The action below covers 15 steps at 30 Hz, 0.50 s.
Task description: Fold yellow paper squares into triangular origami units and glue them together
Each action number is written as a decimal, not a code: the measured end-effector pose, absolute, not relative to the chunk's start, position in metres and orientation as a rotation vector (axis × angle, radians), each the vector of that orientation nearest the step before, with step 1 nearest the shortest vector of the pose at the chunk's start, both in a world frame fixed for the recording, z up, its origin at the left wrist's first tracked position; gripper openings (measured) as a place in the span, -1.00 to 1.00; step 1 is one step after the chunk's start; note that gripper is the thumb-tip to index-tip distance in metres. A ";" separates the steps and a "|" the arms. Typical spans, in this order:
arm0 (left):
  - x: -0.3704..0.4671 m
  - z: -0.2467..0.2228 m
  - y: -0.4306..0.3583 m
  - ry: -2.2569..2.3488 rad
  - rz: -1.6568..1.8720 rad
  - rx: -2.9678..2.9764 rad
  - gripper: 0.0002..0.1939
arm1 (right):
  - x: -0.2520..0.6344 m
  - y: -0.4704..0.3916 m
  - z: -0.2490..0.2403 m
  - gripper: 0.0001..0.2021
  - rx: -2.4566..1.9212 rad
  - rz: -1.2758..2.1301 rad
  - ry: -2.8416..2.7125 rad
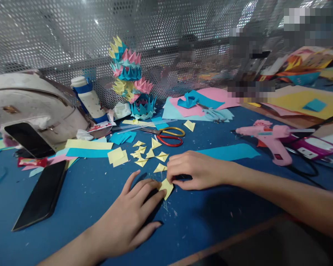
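The left hand (138,208) is spreading palm down, its thumb standing apart and its little finger lifting, while two middle fingertips are pressing on a small yellow paper (167,190) lying on the blue table (199,232). The right hand (192,170) is curling its fingers nearly closed and pinching the paper's upper right edge between thumb and forefinger. Taking that paper as the clock's centre, small folded yellow pieces (162,156) are lying near it, from eleven to twelve o'clock. Flat yellow squares (118,157) are overlapping at ten, and scissors (169,133) are resting partly open at twelve. A blue strip (229,152) is lying at two, with a pink glue gun (269,135) resting beyond it. A dark phone (43,195) is lying at nine. Farther out, a backpack (33,105) is sitting at ten, and a spiky paper tower (143,105) is standing between eleven and twelve.
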<state>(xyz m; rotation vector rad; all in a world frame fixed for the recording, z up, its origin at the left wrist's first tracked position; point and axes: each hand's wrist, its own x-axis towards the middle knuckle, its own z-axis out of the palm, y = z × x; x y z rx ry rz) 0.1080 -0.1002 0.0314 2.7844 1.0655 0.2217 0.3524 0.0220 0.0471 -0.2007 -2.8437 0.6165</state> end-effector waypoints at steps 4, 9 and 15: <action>0.109 0.033 -0.101 1.070 0.217 2.824 -0.42 | 0.349 0.022 0.044 -0.87 -0.257 0.637 -2.760; 0.108 0.032 -0.102 1.051 0.150 2.875 -0.41 | 0.347 0.018 0.040 -0.93 -0.373 0.775 -2.691; 0.109 0.031 -0.100 1.047 0.174 2.855 -0.37 | 0.346 0.018 0.037 -0.92 -0.521 1.038 -2.573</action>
